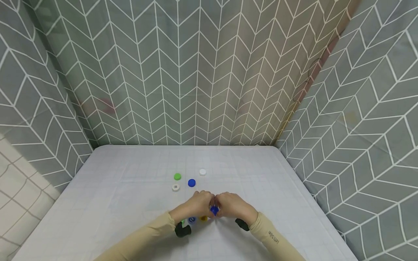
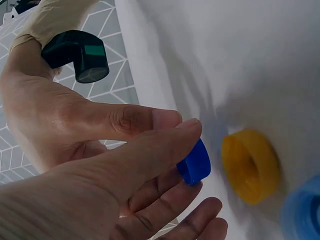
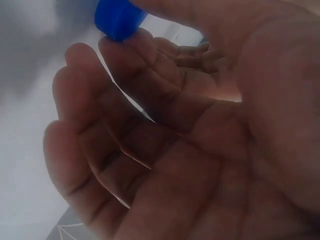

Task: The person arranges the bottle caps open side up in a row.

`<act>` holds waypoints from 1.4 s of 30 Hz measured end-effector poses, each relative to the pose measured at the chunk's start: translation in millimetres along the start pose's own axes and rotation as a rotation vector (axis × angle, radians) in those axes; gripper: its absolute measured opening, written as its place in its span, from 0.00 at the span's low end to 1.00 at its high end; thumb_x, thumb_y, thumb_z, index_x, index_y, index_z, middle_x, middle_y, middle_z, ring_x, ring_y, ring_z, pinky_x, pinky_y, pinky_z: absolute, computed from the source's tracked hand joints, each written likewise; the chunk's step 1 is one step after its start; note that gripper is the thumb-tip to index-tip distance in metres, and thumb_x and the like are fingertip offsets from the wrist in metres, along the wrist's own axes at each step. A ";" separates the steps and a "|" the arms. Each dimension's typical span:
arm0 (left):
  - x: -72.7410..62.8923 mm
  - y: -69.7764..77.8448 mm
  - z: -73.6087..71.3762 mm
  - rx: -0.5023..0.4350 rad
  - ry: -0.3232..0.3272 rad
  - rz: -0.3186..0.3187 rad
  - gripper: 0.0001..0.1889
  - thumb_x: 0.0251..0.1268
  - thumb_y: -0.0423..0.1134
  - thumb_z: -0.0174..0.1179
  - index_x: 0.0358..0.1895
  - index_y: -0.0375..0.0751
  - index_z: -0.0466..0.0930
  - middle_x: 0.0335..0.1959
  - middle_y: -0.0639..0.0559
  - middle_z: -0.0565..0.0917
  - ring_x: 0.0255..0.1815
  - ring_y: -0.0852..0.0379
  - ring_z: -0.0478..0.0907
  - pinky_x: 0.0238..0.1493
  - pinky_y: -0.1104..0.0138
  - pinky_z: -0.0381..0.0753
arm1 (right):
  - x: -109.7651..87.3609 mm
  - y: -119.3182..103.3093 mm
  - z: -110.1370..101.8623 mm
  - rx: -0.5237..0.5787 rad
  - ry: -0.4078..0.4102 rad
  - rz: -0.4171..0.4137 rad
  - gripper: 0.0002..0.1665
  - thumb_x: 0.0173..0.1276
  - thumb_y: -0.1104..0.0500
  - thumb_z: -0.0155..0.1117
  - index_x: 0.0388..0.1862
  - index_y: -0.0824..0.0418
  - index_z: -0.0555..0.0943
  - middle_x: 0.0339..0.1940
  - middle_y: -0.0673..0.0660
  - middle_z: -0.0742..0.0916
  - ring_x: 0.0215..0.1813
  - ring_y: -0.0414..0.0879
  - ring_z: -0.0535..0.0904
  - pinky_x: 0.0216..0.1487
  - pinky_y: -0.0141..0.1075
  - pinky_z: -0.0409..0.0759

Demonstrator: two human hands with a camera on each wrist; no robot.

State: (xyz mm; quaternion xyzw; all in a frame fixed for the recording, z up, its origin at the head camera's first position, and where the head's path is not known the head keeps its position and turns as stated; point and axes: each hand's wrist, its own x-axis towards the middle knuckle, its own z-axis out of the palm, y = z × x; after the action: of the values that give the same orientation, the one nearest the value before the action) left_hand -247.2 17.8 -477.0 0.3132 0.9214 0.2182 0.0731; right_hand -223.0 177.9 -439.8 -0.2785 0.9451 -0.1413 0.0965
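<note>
A small dark blue bottle cap [image 1: 214,210] is held up between my two hands over the near middle of the table. My left hand [image 1: 200,204] pinches it from the left, its thumb lying across the cap [image 2: 197,164] in the left wrist view. From the other side my right hand [image 1: 234,204] pinches the same cap [image 3: 116,19], with its remaining fingers loosely bent. On the table beside the left hand lie a yellow cap [image 2: 268,167], hollow side showing, and a lighter blue cap [image 2: 302,216]. A green cap [image 1: 182,221] is mostly hidden by the left wrist.
Farther back on the white table [image 1: 130,174] are a green cap [image 1: 177,176], a blue cap [image 1: 191,183], a white cap [image 1: 203,172] and a white piece with a grey square [image 1: 175,187]. Patterned curtains [image 1: 196,90] enclose the back and sides.
</note>
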 end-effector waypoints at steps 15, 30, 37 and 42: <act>-4.1 3.7 5.0 0.079 -0.029 0.018 0.21 0.38 0.48 0.79 0.35 0.45 0.82 0.28 0.59 0.75 0.31 0.63 0.69 0.36 0.67 0.67 | -2.3 -0.8 5.7 -0.009 -0.056 0.010 0.14 0.50 0.61 0.76 0.27 0.57 0.77 0.20 0.43 0.74 0.23 0.35 0.66 0.25 0.29 0.67; -7.8 5.0 4.5 0.055 -0.054 0.004 0.23 0.38 0.51 0.78 0.36 0.44 0.82 0.29 0.60 0.73 0.31 0.62 0.67 0.33 0.69 0.68 | -4.1 -2.9 6.7 0.018 -0.082 0.035 0.16 0.49 0.56 0.79 0.29 0.58 0.78 0.20 0.43 0.74 0.22 0.35 0.67 0.25 0.28 0.67; -8.1 3.8 1.5 0.004 -0.083 -0.003 0.19 0.40 0.50 0.77 0.31 0.46 0.79 0.26 0.60 0.72 0.29 0.63 0.67 0.30 0.71 0.67 | -3.9 -3.8 5.3 0.004 -0.068 0.035 0.19 0.48 0.52 0.79 0.29 0.59 0.78 0.20 0.43 0.74 0.23 0.35 0.65 0.24 0.28 0.65; -9.0 3.2 -0.1 -0.018 -0.095 -0.002 0.20 0.40 0.49 0.78 0.33 0.46 0.80 0.27 0.60 0.73 0.29 0.63 0.67 0.30 0.72 0.67 | -4.1 -3.9 5.3 -0.008 -0.066 0.030 0.18 0.49 0.53 0.78 0.29 0.59 0.78 0.19 0.43 0.73 0.22 0.34 0.64 0.23 0.27 0.64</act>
State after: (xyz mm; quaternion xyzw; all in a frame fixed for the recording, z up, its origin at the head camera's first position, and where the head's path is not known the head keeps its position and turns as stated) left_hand -238.3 14.6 -475.5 0.3215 0.9153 0.2113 0.1196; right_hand -216.2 175.9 -443.1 -0.2692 0.9460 -0.1269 0.1286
